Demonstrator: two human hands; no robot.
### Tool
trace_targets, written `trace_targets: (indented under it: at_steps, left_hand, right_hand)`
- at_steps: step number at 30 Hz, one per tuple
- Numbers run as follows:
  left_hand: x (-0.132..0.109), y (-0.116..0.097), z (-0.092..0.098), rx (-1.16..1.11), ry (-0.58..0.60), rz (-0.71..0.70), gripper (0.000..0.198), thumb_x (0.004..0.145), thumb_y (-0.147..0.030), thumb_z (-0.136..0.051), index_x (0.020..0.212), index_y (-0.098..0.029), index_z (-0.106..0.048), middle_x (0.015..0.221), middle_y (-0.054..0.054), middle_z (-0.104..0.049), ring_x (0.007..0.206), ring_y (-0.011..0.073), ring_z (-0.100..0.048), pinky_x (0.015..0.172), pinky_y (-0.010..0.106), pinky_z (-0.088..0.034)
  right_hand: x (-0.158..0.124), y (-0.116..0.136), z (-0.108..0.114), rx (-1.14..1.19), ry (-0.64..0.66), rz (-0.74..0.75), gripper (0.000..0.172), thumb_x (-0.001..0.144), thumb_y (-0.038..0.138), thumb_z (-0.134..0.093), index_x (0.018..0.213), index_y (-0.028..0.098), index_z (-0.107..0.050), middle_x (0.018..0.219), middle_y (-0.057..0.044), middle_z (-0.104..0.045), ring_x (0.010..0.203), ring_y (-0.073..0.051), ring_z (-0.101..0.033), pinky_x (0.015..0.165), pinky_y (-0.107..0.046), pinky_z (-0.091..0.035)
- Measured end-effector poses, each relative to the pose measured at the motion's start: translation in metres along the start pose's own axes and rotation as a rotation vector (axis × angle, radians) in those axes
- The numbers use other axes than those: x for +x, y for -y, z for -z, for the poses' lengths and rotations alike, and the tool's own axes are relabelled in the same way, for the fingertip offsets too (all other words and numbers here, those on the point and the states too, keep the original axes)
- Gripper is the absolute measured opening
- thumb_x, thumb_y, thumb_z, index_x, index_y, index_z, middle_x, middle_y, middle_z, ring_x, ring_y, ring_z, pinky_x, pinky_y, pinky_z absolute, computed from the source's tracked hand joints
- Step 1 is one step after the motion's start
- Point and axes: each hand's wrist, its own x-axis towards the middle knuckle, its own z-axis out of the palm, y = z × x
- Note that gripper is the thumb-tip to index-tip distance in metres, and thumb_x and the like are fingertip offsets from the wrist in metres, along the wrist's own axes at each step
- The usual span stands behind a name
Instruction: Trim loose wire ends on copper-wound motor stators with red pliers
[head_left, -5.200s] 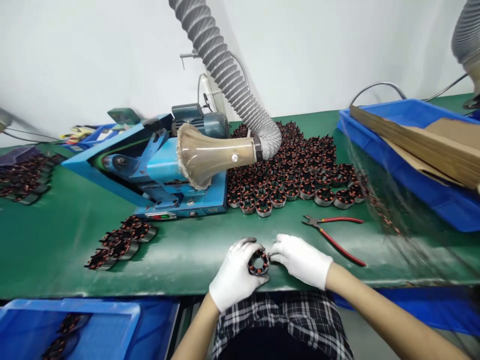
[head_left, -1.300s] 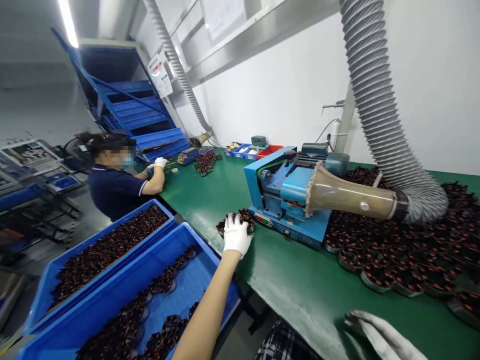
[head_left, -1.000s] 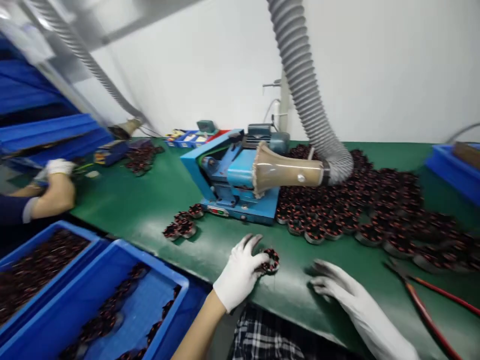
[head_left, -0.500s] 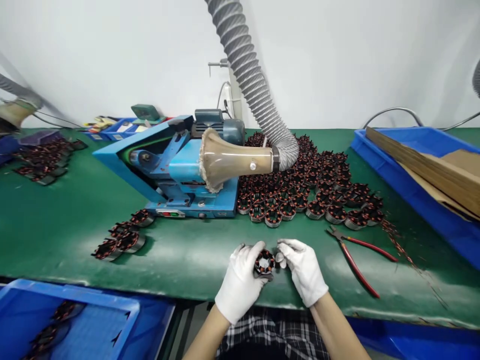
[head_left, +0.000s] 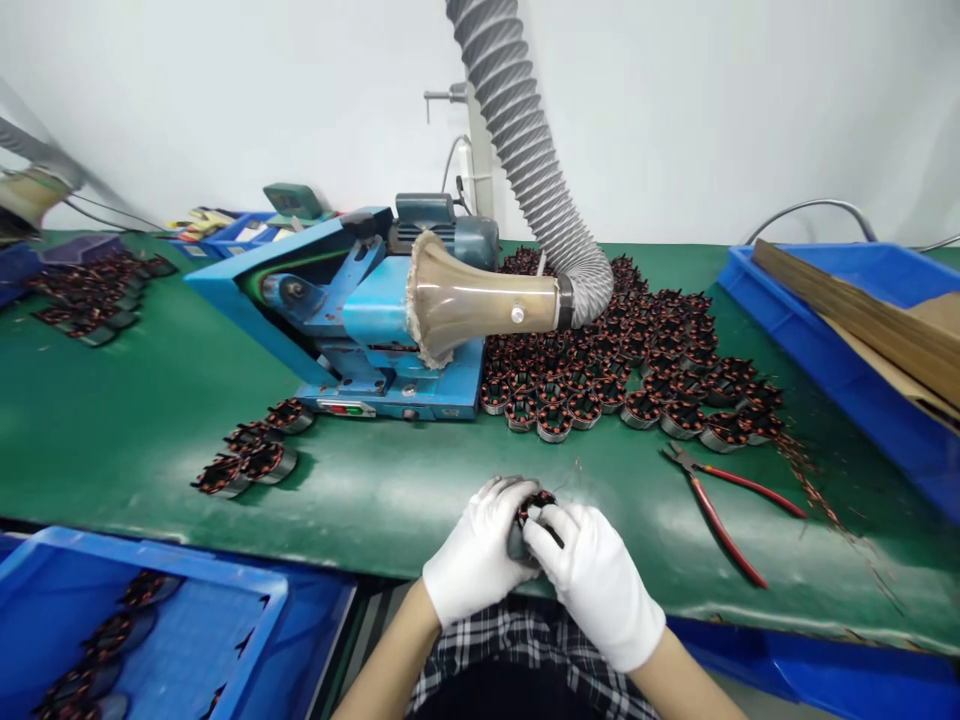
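Both my hands wear white gloves and meet at the near edge of the green bench (head_left: 135, 420). My left hand (head_left: 476, 555) is curled around a small copper-wound stator (head_left: 529, 507), holding it from the left. My right hand (head_left: 592, 575) covers the stator from the right, its fingers pinching at the top of the windings. Most of the stator is hidden between the two gloves. A thin wire strand rises from it toward the far side.
A blue belt machine (head_left: 352, 320) with a beige suction funnel (head_left: 472, 305) and grey hose stands behind. Several stators (head_left: 622, 350) spread to its right, a few (head_left: 251, 455) at its left. Red-handled pliers (head_left: 720, 495) lie right. Blue bins sit at right (head_left: 825, 350) and lower left (head_left: 142, 640).
My left hand took a stator from the small left group and brought it to the bench's front edge. My right hand has since closed over it from the right.
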Motion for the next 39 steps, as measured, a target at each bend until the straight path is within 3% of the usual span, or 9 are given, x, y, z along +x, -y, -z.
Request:
trace_targets:
  at_steps: [5, 8, 13, 20, 22, 25, 28, 33, 39]
  left_hand:
    - [0.010, -0.002, -0.003, 0.033, -0.070, 0.081, 0.060, 0.062, -0.023, -0.067, 0.116, -0.020, -0.042, 0.113, 0.009, -0.055, 0.107, 0.0265, -0.050, 0.093, 0.045, -0.040]
    - [0.018, -0.007, -0.007, 0.085, -0.146, 0.166, 0.043, 0.066, -0.024, -0.062, 0.106, -0.019, -0.050, 0.104, 0.009, -0.060, 0.102, 0.0262, -0.053, 0.091, 0.044, -0.041]
    - [0.022, -0.012, -0.008, 0.082, -0.150, 0.183, 0.040, 0.061, -0.027, -0.067, 0.098, -0.019, -0.054, 0.101, 0.006, -0.062, 0.101, 0.0248, -0.054, 0.097, 0.044, -0.036]
    - [0.019, -0.011, -0.008, 0.077, -0.098, 0.206, 0.051, 0.053, -0.027, -0.075, 0.099, -0.021, -0.054, 0.103, 0.005, -0.060, 0.106, 0.0266, -0.050, 0.100, 0.046, -0.031]
    - [0.018, -0.011, -0.009, 0.054, -0.079, 0.157, 0.068, 0.055, -0.028, -0.075, 0.115, -0.021, -0.044, 0.115, 0.007, -0.054, 0.111, 0.0267, -0.047, 0.100, 0.046, -0.032]
    - [0.018, -0.010, -0.015, 0.046, -0.080, 0.145, 0.084, 0.058, -0.027, -0.073, 0.129, -0.020, -0.028, 0.123, 0.010, -0.049, 0.113, 0.0277, -0.045, 0.097, 0.046, -0.035]
    - [0.019, -0.010, -0.021, 0.078, -0.121, 0.199, 0.076, 0.062, -0.023, -0.069, 0.127, -0.018, -0.030, 0.117, 0.011, -0.053, 0.109, 0.0287, -0.048, 0.095, 0.046, -0.037]
    - [0.019, -0.009, -0.023, 0.099, -0.147, 0.228, 0.060, 0.062, -0.023, -0.069, 0.115, -0.019, -0.041, 0.105, 0.008, -0.056, 0.103, 0.0284, -0.051, 0.090, 0.045, -0.040]
    - [0.019, -0.012, -0.012, 0.139, -0.118, 0.146, 0.082, 0.057, -0.039, -0.074, 0.124, -0.019, -0.031, 0.111, 0.011, -0.051, 0.106, 0.0310, -0.048, 0.092, 0.048, -0.037]
  right_hand:
    - [-0.006, -0.011, -0.019, 0.241, -0.250, -0.062, 0.018, 0.082, 0.010, -0.049, 0.084, 0.020, -0.064, 0.081, -0.006, -0.062, 0.074, -0.019, -0.054, 0.064, -0.031, -0.045]
    - [-0.015, -0.014, -0.023, 0.512, -0.281, -0.204, 0.011, 0.084, 0.021, -0.053, 0.081, 0.021, -0.064, 0.089, -0.006, -0.059, 0.081, -0.017, -0.057, 0.069, -0.031, -0.049]
    - [-0.029, -0.021, -0.023, 0.507, -0.252, -0.377, 0.010, 0.083, 0.024, -0.055, 0.077, 0.021, -0.064, 0.090, -0.006, -0.056, 0.084, -0.019, -0.056, 0.072, -0.034, -0.049]
    - [-0.013, -0.069, -0.001, 0.398, -0.085, -0.505, 0.015, 0.081, 0.027, -0.052, 0.071, 0.019, -0.061, 0.090, -0.006, -0.060, 0.088, -0.022, -0.055, 0.079, -0.037, -0.045]
    - [-0.003, -0.071, 0.006, 0.483, -0.073, -0.442, 0.016, 0.085, 0.027, -0.047, 0.089, 0.019, -0.061, 0.102, -0.006, -0.060, 0.095, -0.020, -0.055, 0.083, -0.033, -0.044]
    - [0.010, -0.059, 0.008, 0.408, 0.132, -0.243, 0.034, 0.088, 0.020, -0.037, 0.121, 0.021, -0.048, 0.111, -0.006, -0.058, 0.098, -0.019, -0.054, 0.084, -0.032, -0.043]
    - [0.013, -0.049, 0.001, 0.203, 0.278, -0.181, 0.030, 0.086, 0.014, -0.039, 0.111, 0.020, -0.055, 0.093, -0.006, -0.063, 0.083, -0.021, -0.057, 0.075, -0.033, -0.044]
    - [-0.013, -0.059, 0.000, 0.131, 0.253, -0.146, 0.029, 0.080, 0.005, -0.041, 0.094, 0.019, -0.061, 0.079, -0.005, -0.062, 0.075, -0.020, -0.055, 0.071, -0.032, -0.043]
    - [-0.030, -0.072, 0.028, 0.381, 0.088, -0.466, 0.031, 0.089, 0.026, -0.036, 0.111, 0.018, -0.057, 0.102, -0.008, -0.064, 0.091, -0.020, -0.059, 0.082, -0.032, -0.045]
